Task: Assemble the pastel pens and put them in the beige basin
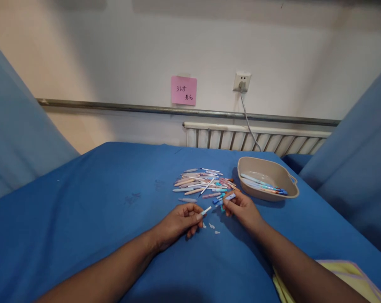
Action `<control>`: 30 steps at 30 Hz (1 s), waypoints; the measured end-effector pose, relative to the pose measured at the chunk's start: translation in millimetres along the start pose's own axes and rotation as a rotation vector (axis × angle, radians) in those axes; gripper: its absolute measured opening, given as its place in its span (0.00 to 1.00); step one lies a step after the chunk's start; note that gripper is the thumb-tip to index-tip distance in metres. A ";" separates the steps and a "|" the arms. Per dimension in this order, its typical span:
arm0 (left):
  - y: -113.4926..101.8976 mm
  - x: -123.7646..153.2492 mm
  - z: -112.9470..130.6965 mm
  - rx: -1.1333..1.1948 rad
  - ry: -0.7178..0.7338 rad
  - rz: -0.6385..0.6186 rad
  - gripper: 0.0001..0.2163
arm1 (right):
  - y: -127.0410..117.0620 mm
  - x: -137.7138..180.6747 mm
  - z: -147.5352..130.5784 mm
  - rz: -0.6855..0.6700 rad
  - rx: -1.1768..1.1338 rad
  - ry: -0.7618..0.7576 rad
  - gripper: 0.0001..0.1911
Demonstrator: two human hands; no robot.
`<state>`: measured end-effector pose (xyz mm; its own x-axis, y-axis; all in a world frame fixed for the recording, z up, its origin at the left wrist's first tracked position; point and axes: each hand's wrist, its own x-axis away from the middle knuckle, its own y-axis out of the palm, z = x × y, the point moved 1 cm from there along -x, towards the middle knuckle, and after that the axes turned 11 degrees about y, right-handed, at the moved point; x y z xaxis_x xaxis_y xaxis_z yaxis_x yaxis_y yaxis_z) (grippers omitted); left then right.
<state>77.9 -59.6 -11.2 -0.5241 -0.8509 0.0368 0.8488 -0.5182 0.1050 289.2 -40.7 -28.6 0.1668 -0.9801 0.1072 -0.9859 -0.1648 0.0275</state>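
My left hand (181, 222) rests on the blue cloth with its fingers curled round a small white pen part (205, 211) that pokes out to the right. My right hand (241, 207) is closed in a pinch on a pale blue pen piece (230, 196) at the near edge of the pile. A heap of several pastel pens and caps (203, 183) lies just beyond both hands. Small white bits (213, 228) lie on the cloth between my hands.
A beige oval tray (289, 195) holding a few pens (263, 184) stands right of the pile. The blue-covered table (99, 210) reaches to a wall with a radiator (250, 139), a socket with a cable (242, 82) and a pink note (183, 90). Yellow cloth (348, 273) lies bottom right.
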 end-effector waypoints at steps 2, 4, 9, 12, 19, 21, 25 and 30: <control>-0.4 -0.2 0.0 -0.010 -0.005 -0.003 0.19 | 2.4 3.1 -3.8 -0.044 -0.098 0.043 0.18; -0.7 -0.1 0.0 -0.016 -0.007 -0.009 0.19 | 3.8 5.8 -6.1 -0.070 -0.180 0.067 0.18; -0.6 0.6 0.6 -0.033 -0.008 -0.003 0.18 | 5.4 8.6 -5.9 -0.120 -0.241 0.064 0.15; 0.2 0.6 1.5 -0.039 -0.011 0.000 0.18 | 5.8 8.4 -4.8 -0.130 -0.244 0.056 0.15; 0.8 0.5 1.6 -0.040 -0.014 -0.008 0.17 | 5.9 7.8 -3.4 -0.135 -0.237 0.050 0.15; 0.7 0.7 1.1 -0.040 -0.011 -0.012 0.17 | 6.2 7.9 -3.0 -0.142 -0.239 0.056 0.15; 1.0 1.0 1.0 -0.047 -0.009 -0.010 0.18 | 6.8 7.7 -1.6 -0.154 -0.230 0.067 0.15; 1.5 1.2 2.1 -0.051 -0.010 -0.013 0.18 | 5.4 7.2 -1.0 -0.153 -0.249 0.065 0.15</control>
<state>78.4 -61.2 -8.9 -0.5356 -0.8432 0.0458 0.8442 -0.5333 0.0549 285.1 -48.5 -26.7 0.3215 -0.9356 0.1459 -0.9181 -0.2703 0.2900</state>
